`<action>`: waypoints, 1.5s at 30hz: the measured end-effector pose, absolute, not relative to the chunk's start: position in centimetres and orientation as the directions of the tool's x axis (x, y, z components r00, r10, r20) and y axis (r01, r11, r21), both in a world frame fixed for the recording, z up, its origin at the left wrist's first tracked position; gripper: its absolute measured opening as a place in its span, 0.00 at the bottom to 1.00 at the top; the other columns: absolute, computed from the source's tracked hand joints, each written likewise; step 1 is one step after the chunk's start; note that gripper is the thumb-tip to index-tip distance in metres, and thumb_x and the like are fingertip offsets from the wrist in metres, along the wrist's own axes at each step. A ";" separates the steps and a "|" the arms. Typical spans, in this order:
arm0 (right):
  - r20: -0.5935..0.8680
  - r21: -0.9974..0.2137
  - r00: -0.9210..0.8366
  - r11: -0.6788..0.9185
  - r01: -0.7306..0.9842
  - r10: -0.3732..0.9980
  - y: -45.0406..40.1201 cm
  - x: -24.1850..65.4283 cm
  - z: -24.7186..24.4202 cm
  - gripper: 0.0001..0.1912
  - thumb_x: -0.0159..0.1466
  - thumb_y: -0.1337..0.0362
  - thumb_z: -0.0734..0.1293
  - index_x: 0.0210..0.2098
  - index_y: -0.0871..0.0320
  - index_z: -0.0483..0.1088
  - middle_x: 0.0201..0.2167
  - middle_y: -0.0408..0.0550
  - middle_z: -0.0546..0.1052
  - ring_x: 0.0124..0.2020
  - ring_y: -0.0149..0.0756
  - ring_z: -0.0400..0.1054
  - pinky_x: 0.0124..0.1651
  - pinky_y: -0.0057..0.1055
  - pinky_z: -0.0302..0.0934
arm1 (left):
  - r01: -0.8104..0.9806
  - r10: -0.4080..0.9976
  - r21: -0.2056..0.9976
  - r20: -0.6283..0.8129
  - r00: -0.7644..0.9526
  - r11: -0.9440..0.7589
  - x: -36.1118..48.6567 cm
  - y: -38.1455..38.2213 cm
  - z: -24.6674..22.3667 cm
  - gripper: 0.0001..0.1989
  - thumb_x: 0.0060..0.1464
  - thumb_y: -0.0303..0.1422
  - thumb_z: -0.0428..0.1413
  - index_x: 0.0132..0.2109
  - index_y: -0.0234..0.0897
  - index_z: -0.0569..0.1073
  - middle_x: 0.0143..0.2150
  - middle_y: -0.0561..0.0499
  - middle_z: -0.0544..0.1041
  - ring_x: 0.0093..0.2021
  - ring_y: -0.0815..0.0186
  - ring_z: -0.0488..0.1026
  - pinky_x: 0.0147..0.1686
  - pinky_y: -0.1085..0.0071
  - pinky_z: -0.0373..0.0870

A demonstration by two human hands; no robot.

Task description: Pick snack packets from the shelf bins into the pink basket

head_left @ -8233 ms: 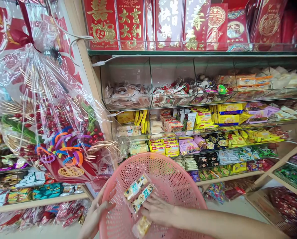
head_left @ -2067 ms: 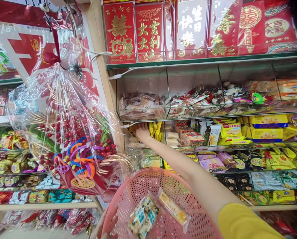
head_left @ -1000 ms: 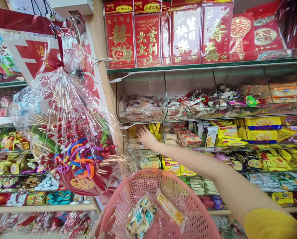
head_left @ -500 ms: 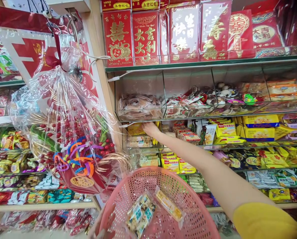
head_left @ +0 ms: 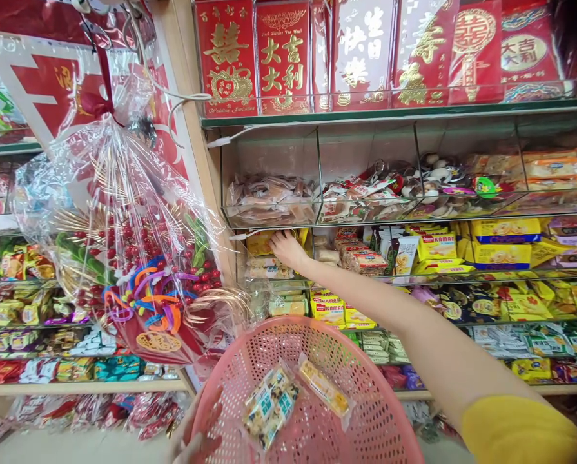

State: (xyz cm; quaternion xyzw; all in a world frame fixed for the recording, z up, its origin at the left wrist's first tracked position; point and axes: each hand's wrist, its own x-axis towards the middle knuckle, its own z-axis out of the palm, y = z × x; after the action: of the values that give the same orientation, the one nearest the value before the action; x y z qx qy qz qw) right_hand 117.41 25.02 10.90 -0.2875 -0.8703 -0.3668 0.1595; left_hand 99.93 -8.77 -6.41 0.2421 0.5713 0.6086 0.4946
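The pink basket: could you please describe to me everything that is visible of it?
The pink basket is round and looks like plastic, with a smooth rim and walls pierced by many small holes. Its open top faces the camera, so the inside shows; the bottom edge of the picture cuts off its near side. It is in front of the snack shelves, and the left hand grips its left side. Inside lie two clear-wrapped bars side by side and one yellowish wrapped bar.
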 end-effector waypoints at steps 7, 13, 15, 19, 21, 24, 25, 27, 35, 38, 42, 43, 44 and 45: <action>0.625 0.479 -0.707 0.552 0.683 0.332 21.0 118.7 11.4 0.15 0.63 0.74 0.54 0.46 0.70 0.67 0.45 0.62 0.70 0.52 0.48 0.59 0.58 0.49 0.48 | -0.263 0.908 0.945 -0.273 -0.318 0.193 99.0 -9.2 -7.5 0.39 0.43 0.32 0.59 0.63 0.52 0.57 0.62 0.54 0.66 0.64 0.52 0.55 0.57 0.57 0.63; 0.792 0.159 -0.510 0.693 0.704 0.336 12.6 123.9 9.1 0.18 0.65 0.72 0.53 0.53 0.64 0.62 0.52 0.58 0.67 0.58 0.46 0.53 0.60 0.47 0.49 | -0.263 0.894 0.940 -0.301 -0.331 0.219 99.0 -10.0 -7.5 0.43 0.41 0.34 0.61 0.64 0.52 0.55 0.61 0.52 0.67 0.63 0.50 0.58 0.55 0.57 0.66; 0.763 0.002 -0.469 0.723 0.690 0.446 9.9 125.9 5.9 0.17 0.65 0.69 0.54 0.52 0.61 0.62 0.51 0.57 0.67 0.56 0.45 0.57 0.57 0.46 0.53 | -0.259 0.902 0.940 -0.300 -0.310 0.223 99.1 -10.1 -7.2 0.42 0.42 0.33 0.60 0.64 0.51 0.55 0.60 0.52 0.68 0.63 0.50 0.58 0.55 0.58 0.66; 0.155 -0.155 -0.591 0.610 0.777 0.792 6.1 128.6 -2.1 0.18 0.63 0.65 0.59 0.52 0.61 0.63 0.48 0.59 0.69 0.49 0.48 0.65 0.46 0.44 0.61 | -0.226 0.923 0.951 -0.269 -0.276 0.209 99.3 -10.2 -6.4 0.41 0.43 0.32 0.60 0.64 0.51 0.55 0.61 0.54 0.67 0.63 0.53 0.58 0.55 0.62 0.66; -0.175 -0.159 -0.529 0.507 0.847 0.830 4.9 129.2 -5.4 0.27 0.57 0.61 0.66 0.55 0.61 0.61 0.53 0.62 0.66 0.50 0.54 0.65 0.46 0.45 0.62 | -0.205 0.926 0.955 -0.264 -0.271 0.212 99.5 -10.3 -6.3 0.40 0.43 0.32 0.59 0.64 0.49 0.57 0.61 0.54 0.67 0.63 0.53 0.58 0.55 0.63 0.66; -0.310 -0.146 -0.452 0.428 0.892 0.836 3.7 129.4 -8.5 0.38 0.50 0.62 0.71 0.59 0.58 0.57 0.57 0.63 0.64 0.53 0.57 0.63 0.48 0.45 0.60 | -0.155 0.931 0.964 -0.250 -0.266 0.214 99.6 -10.3 -6.3 0.37 0.44 0.33 0.59 0.63 0.46 0.60 0.61 0.52 0.66 0.64 0.52 0.55 0.56 0.62 0.65; -0.302 -0.154 -0.440 0.412 0.898 0.845 3.5 129.3 -9.0 0.39 0.50 0.64 0.71 0.59 0.58 0.56 0.56 0.62 0.64 0.54 0.56 0.63 0.48 0.44 0.60 | -0.141 0.937 0.968 -0.238 -0.257 0.208 99.7 -10.4 -6.3 0.37 0.44 0.33 0.59 0.63 0.46 0.61 0.62 0.51 0.66 0.65 0.51 0.55 0.56 0.61 0.64; -0.293 -0.175 -0.420 0.383 0.907 0.859 3.1 129.3 -9.6 0.39 0.50 0.68 0.70 0.60 0.56 0.54 0.54 0.60 0.67 0.53 0.53 0.64 0.48 0.41 0.60 | -0.118 0.948 0.974 -0.218 -0.231 0.195 99.8 -10.4 -6.3 0.36 0.45 0.33 0.58 0.63 0.46 0.60 0.62 0.50 0.66 0.64 0.51 0.55 0.57 0.60 0.64; -0.264 -0.236 -0.403 0.347 0.908 0.876 3.6 130.2 -7.9 0.43 0.49 0.76 0.66 0.62 0.55 0.49 0.53 0.57 0.70 0.47 0.49 0.69 0.41 0.35 0.62 | -0.162 0.964 0.972 -0.200 -0.174 0.172 99.9 -10.3 -6.0 0.40 0.46 0.33 0.58 0.65 0.49 0.53 0.64 0.51 0.62 0.63 0.51 0.58 0.55 0.62 0.65; -0.206 -0.282 -0.444 0.382 0.880 0.872 4.5 131.3 -6.4 0.45 0.51 0.73 0.66 0.64 0.53 0.44 0.55 0.58 0.68 0.48 0.49 0.68 0.41 0.35 0.61 | -0.161 0.964 0.973 -0.192 -0.183 0.163 99.7 -10.3 -6.2 0.40 0.46 0.33 0.58 0.66 0.48 0.53 0.64 0.49 0.62 0.63 0.51 0.58 0.56 0.61 0.64; -0.104 -0.337 -0.524 0.466 0.818 0.845 5.4 132.2 -5.1 0.45 0.52 0.71 0.65 0.65 0.53 0.43 0.54 0.56 0.69 0.47 0.46 0.69 0.40 0.32 0.60 | -0.142 0.959 0.976 -0.192 -0.208 0.165 99.8 -10.3 -5.9 0.39 0.46 0.30 0.57 0.65 0.46 0.54 0.63 0.48 0.65 0.63 0.51 0.58 0.57 0.61 0.63; -0.079 -0.346 -0.549 0.493 0.798 0.832 5.5 132.3 -4.9 0.45 0.52 0.71 0.65 0.65 0.53 0.42 0.54 0.56 0.69 0.47 0.46 0.68 0.41 0.32 0.60 | -0.143 0.957 0.976 -0.193 -0.216 0.165 99.8 -10.4 -5.8 0.39 0.46 0.30 0.57 0.65 0.45 0.55 0.62 0.48 0.65 0.63 0.51 0.58 0.56 0.61 0.63; -0.056 -0.353 -0.574 0.521 0.777 0.817 5.7 132.3 -4.7 0.44 0.53 0.69 0.66 0.65 0.53 0.42 0.55 0.56 0.68 0.48 0.46 0.68 0.42 0.33 0.60 | -0.147 0.955 0.976 -0.193 -0.224 0.162 99.8 -10.4 -5.8 0.39 0.46 0.29 0.57 0.65 0.45 0.55 0.62 0.48 0.65 0.63 0.51 0.58 0.56 0.61 0.64; -0.039 -0.357 -0.596 0.546 0.758 0.802 5.9 132.2 -4.4 0.44 0.54 0.68 0.65 0.65 0.53 0.42 0.55 0.56 0.68 0.50 0.46 0.67 0.43 0.34 0.61 | -0.155 0.955 0.975 -0.193 -0.227 0.160 99.8 -10.5 -5.7 0.39 0.46 0.29 0.56 0.65 0.45 0.55 0.62 0.48 0.65 0.63 0.51 0.58 0.56 0.61 0.64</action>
State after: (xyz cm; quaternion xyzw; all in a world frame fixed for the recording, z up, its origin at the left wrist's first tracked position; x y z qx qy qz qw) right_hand 132.21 5.87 -4.43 -0.4448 -0.8769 0.1706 0.0645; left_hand 99.85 -10.49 -5.74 0.3538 0.5646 0.5428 0.5112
